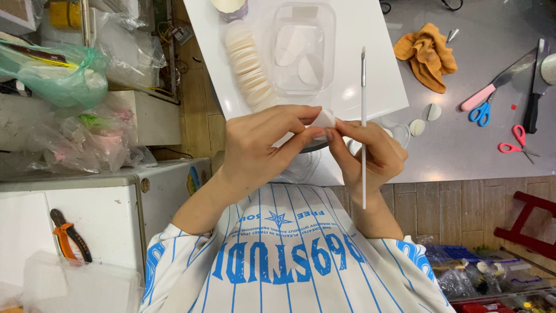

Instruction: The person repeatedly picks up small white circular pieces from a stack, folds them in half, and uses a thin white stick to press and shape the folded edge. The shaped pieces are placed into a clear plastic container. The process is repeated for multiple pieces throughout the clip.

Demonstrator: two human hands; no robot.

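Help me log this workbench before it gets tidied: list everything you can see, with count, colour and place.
white disc: one, white, pinched between both hands
thin stick tool: one, white, upright in the right hand
stack of discs: one row, cream, on the white board
white board: one, white, on the grey table
clear tub: one, transparent, on the board, a few discs inside
cloth: one, orange, on the grey table
scissors: two, blue and red, at the right of the table
knife: one, pink handle, beside the blue scissors
pliers: one, orange and black, lower left
left hand: fingers on the disc
right hand: fingers on disc and stick
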